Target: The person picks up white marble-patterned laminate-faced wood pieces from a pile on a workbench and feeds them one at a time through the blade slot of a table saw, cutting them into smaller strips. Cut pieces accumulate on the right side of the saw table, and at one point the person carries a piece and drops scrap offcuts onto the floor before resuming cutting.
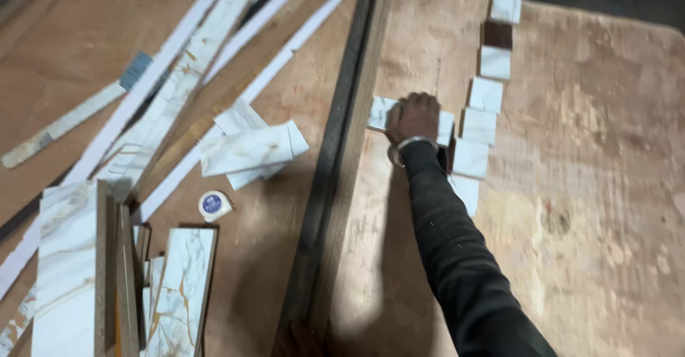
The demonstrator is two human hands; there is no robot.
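A small white marble-patterned piece (382,113) is pressed flat onto the plywood table (585,186) by the right hand (412,116), its left edge just beside the long dark straightedge (342,157) that runs up the middle of the view. The fingers are laid over the piece and curled forward – whether they are spread or closed cannot be told, since only the back of the hand is shown. A metal bangle (407,146) is worn at the wrist above a dark sleeve. The left hand is not clearly seen (only a dark shape at the bottom edge, near the foot of the straightedge).

To the right of the hand, a column of small cut pieces (485,97) is already laid out, one of them dark brown and the rest white. To the left, long marble-patterned strips (178,79) and offcuts (250,146) lie uncut beside a small round tape measure (212,204) – so a good share of stock appears left, though how much is wanted cannot be judged.
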